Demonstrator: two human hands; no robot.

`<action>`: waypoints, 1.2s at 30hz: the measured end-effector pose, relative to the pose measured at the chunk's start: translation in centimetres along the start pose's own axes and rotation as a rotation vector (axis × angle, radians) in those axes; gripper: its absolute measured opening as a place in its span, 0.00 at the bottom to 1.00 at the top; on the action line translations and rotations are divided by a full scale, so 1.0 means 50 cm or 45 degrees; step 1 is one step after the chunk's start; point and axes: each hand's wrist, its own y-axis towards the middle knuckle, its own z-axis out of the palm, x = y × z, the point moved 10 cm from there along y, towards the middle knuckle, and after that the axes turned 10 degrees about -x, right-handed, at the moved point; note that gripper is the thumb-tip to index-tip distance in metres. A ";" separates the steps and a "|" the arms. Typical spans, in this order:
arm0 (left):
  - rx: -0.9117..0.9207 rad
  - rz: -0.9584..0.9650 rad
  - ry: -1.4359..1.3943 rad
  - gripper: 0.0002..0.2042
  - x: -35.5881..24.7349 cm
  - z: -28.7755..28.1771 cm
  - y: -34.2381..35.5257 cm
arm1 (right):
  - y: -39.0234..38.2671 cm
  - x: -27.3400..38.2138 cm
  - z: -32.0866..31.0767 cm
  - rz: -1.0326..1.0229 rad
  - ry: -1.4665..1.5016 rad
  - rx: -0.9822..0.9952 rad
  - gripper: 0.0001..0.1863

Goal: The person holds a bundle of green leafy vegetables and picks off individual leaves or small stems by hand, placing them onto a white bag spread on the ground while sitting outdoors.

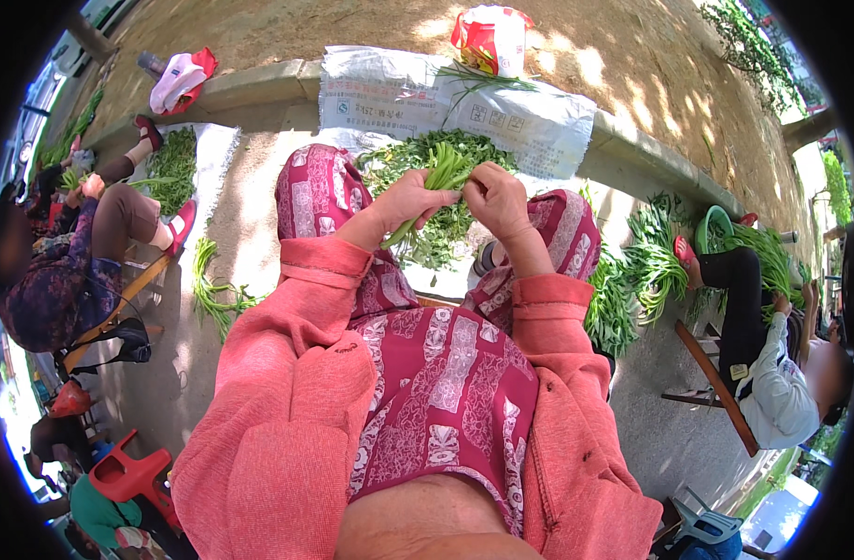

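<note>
Above my lap, my left hand (410, 201) is wrapped round a bunch of long-stemmed leafy greens (448, 168). The pale green stems stick up past the fingers, and the other end hangs below the palm. Right beside it, my right hand (497, 201) is closed in a pinch at the bunch's right edge. What lies between its fingertips is too small to make out. Beyond and below my hands, a heap of loose green leaves (390, 168) lies on the ground between my knees.
A white woven sack (380, 93) is spread over the low kerb ahead, with a red and white bag (492, 39) behind it. More greens lie at left (212, 289) and right (614, 299). Seated people handle greens on both sides. A red plastic stool (138, 471) stands lower left.
</note>
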 end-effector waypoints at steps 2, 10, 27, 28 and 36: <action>-0.008 0.008 -0.052 0.08 0.002 0.001 0.007 | 0.002 -0.009 -0.003 0.068 0.040 -0.085 0.04; 0.069 -0.005 -0.101 0.08 0.001 0.010 0.003 | 0.009 -0.104 -0.041 0.293 -0.097 -0.303 0.05; -0.398 0.089 -0.340 0.13 0.015 -0.068 0.035 | -0.012 -0.071 0.021 0.469 0.479 -0.084 0.05; -0.445 0.080 -0.346 0.12 0.019 -0.069 0.037 | -0.023 -0.065 0.045 0.561 0.511 0.055 0.09; -0.421 0.086 -0.486 0.10 0.057 -0.057 0.061 | -0.040 -0.022 0.098 0.517 0.383 0.313 0.14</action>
